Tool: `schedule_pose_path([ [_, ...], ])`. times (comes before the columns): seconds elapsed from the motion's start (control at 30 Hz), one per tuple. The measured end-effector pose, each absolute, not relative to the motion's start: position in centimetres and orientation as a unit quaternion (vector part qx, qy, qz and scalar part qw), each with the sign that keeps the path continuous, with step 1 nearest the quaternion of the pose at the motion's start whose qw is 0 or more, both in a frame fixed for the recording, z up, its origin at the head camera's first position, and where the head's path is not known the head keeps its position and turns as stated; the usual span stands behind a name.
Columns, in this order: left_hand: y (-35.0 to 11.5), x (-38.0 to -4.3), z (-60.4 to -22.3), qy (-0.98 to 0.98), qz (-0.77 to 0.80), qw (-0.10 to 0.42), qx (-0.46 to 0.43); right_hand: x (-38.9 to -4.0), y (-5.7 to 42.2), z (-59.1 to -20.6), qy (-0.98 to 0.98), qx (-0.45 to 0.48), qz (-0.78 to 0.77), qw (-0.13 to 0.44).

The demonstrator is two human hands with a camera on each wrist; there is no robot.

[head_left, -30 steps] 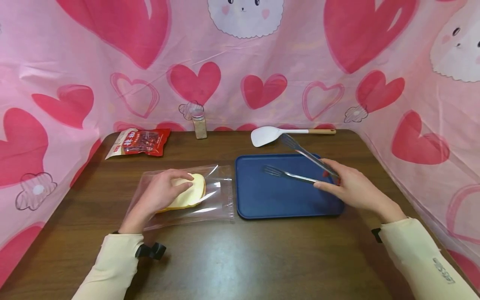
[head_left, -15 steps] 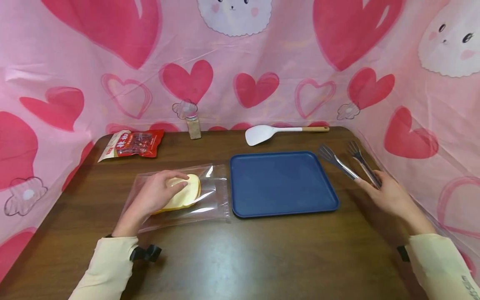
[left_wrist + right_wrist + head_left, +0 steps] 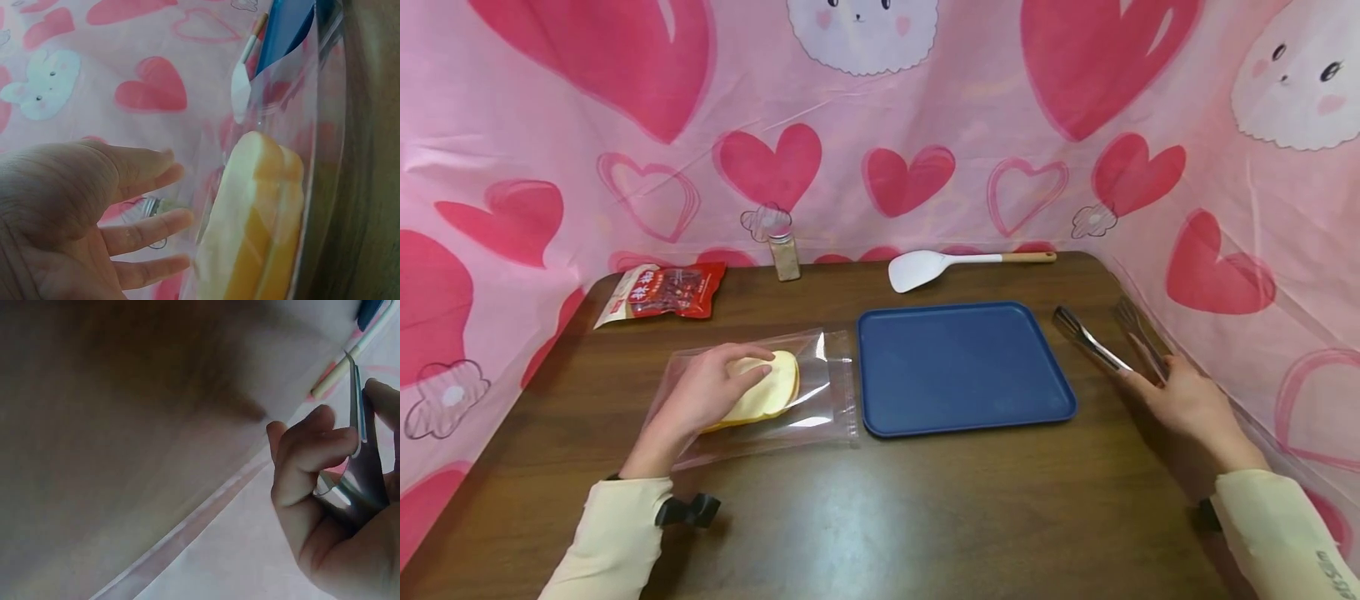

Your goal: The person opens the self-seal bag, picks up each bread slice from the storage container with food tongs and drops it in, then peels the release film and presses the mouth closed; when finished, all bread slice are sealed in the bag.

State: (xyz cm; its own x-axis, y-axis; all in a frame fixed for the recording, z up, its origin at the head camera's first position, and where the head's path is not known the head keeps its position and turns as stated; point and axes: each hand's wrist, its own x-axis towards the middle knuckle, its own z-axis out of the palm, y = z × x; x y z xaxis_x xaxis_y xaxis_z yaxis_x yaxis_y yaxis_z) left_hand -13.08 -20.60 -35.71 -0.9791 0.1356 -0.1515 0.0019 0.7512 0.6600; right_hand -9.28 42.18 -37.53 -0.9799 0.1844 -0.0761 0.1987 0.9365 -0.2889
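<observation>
My right hand holds a pair of metal tongs at the table's right side, beside the blue tray. The tong heads point away from me and stand apart. In the right wrist view, thumb and fingers lie on either side of the tongs. On the left, bread slices lie in a clear plastic bag. My left hand is over the bag's left part, hiding some of the bread. Its fingers are extended near the bread slices and grip nothing.
Behind the tray lies a white spatula with a wooden handle. A small spice jar stands at the back edge, and a red and white packet lies back left. Pink heart-patterned cloth encloses the table.
My right hand has carried the tongs from over the tray to the table's right side, and the tong heads have dropped lower. My left hand has stayed over the bread bag.
</observation>
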Motion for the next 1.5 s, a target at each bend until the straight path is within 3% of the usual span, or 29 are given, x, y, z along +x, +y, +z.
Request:
schedule_pose_path([
  [0.17, -21.0, -12.7, -35.2, 0.923, 0.367, 0.108, 0.028, -9.4, 42.0, -37.0, 0.984, 0.108, -0.129, 0.063],
  [0.37, -21.6, -12.8, -34.0, 0.937, 0.331, 0.076, 0.075, -9.6, 41.8, -36.4, 0.982, 0.105, -0.103, 0.115],
  [0.5, -21.9, -13.8, -32.4, 0.941, 0.314, 0.049, 0.117, -9.6, 41.7, -36.4, 0.981, 0.108, -0.099, 0.123],
  [0.67, -21.6, -15.9, -31.2, 0.942, 0.307, 0.060, 0.124, -9.4, 41.9, -36.4, 0.982, 0.105, -0.100, 0.121],
  [0.93, -20.6, -20.5, -32.5, 0.949, 0.260, 0.101, 0.144, -8.8, 42.8, -36.1, 0.987, 0.092, -0.105, 0.082],
  [1.23, -20.3, -23.1, -34.4, 0.939, 0.212, 0.215, 0.165, -7.3, 41.9, -34.6, 0.990, 0.067, -0.122, -0.009],
  [1.5, -20.0, -23.5, -35.1, 0.927, 0.245, 0.220, 0.179, -6.6, 40.1, -33.4, 0.985, 0.034, -0.136, -0.104],
])
